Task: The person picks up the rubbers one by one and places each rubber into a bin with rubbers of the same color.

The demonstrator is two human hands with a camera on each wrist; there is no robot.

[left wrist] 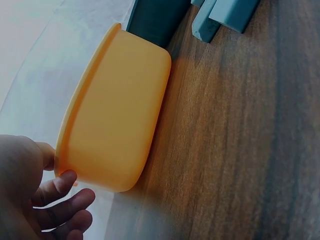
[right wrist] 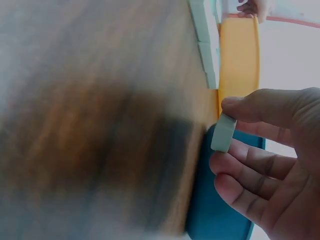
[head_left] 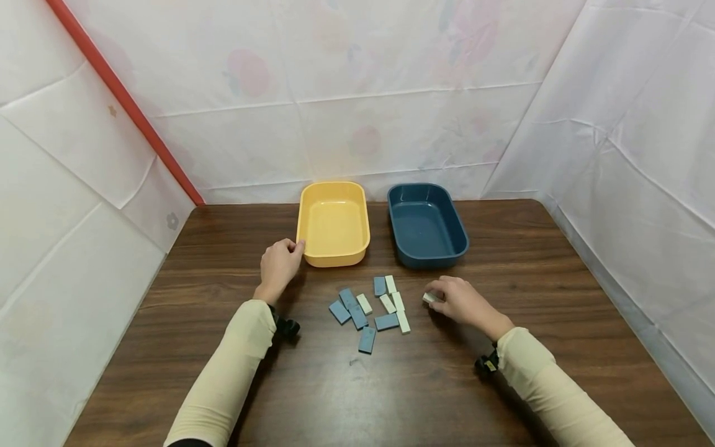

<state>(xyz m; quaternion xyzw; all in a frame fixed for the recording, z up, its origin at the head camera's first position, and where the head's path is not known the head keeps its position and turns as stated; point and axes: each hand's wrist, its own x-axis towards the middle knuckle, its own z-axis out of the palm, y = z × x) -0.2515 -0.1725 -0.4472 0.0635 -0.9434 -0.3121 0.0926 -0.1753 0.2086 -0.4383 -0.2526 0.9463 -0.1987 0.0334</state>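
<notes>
Pale yellow sleeves (head_left: 223, 375) reached in nearest my head camera. I had the left hand (head_left: 279, 267) pinching the yellow tray (head_left: 335, 226) by its rim, the right hand (head_left: 459, 300) pinching a pale green block (right wrist: 223, 134). Little seemed done: neither that nor the blue tray (head_left: 426, 231) showed blocks; blue-grey blocks (head_left: 367, 340) and more pale green ones (head_left: 403, 321) lay loose.

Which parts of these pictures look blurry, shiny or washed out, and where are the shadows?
Head view: soft glare on the near part of the table, shadows beside both sleeves; left wrist view: the white sheet looks washed out; right wrist view: the table is mostly blurred, the pale block in the right hand sharper.
</notes>
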